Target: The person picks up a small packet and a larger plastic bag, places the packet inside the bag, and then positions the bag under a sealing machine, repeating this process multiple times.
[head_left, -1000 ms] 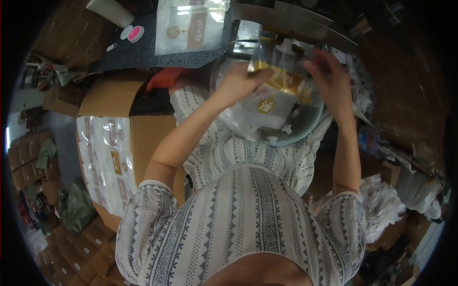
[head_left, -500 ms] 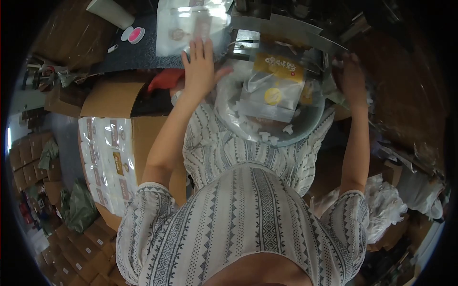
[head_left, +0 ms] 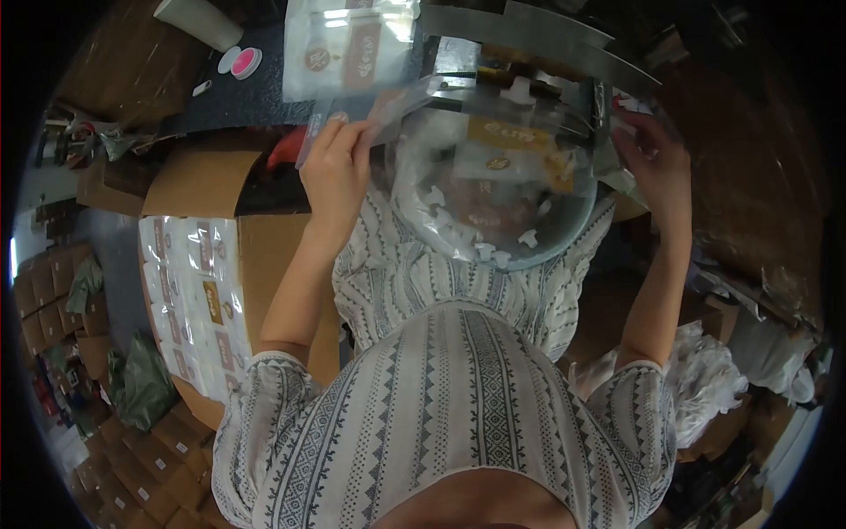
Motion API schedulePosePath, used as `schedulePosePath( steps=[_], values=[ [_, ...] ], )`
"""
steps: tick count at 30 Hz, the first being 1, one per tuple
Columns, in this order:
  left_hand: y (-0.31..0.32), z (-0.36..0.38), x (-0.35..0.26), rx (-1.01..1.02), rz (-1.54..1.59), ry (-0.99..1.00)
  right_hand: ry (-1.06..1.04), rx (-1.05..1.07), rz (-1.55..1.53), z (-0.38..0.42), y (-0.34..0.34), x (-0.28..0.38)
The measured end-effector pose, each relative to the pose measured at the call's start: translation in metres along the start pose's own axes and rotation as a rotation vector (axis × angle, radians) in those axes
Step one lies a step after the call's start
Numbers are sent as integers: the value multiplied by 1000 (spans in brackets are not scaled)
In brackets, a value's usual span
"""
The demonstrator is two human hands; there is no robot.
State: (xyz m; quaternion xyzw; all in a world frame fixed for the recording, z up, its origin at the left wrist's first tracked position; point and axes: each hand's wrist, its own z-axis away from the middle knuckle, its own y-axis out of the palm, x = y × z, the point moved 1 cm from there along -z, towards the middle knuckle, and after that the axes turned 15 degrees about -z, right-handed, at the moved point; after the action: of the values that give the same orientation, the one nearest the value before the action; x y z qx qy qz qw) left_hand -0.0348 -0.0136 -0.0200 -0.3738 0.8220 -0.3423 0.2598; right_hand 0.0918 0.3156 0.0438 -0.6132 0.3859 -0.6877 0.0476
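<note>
My left hand (head_left: 337, 167) is closed, its thumb and fingers pinching the edge of a clear plastic bag (head_left: 388, 119) that is blurred toward the middle. Above it, printed white pouches (head_left: 345, 53) lie on the dark mat. My right hand (head_left: 656, 163) is at the right beside a metal edge, fingers curled near small white and red pieces (head_left: 633, 106); whether it holds one is unclear. Between my hands a round clear basin (head_left: 564, 247) rests on my lap, with a gold and white pouch (head_left: 515, 137) and small white cut pieces (head_left: 527, 238) in it.
An open cardboard box (head_left: 278, 256) packed with pouches stands left of my lap. A white cup (head_left: 201, 24) and a small pink pot (head_left: 246, 63) are at the upper left. Crumpled plastic (head_left: 705, 379) lies at the right. Metal plates (head_left: 546, 35) extend above the basin.
My left hand has moved down and left from the pouches and now pinches a clear bag. The silver pouch over the basin no longer shows as before. My right hand has shifted slightly.
</note>
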Motion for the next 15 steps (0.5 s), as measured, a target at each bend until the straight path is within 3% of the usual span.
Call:
schedulePosePath(
  steps=[1,3,4,6,10,12,13,15],
  values=[
    [-4,0,-9,5,2,1,5,1,0,7,10,10],
    [-9,-6,-30,17,64,73,-313,150,-175,17,29,31],
    [-12,-9,-38,14,67,80,-314,143,-174,16,37,38],
    [-16,-12,-50,80,197,145,-817,100,53,15,51,48],
    [-12,-5,-58,301,302,211,-698,291,-193,17,61,46],
    [-2,-1,-65,493,496,153,-284,327,-334,16,64,39],
    [5,-2,-70,492,498,153,-283,327,-332,15,66,33],
    [26,-6,-76,882,859,-312,-307,101,-327,7,64,18]
  ],
)
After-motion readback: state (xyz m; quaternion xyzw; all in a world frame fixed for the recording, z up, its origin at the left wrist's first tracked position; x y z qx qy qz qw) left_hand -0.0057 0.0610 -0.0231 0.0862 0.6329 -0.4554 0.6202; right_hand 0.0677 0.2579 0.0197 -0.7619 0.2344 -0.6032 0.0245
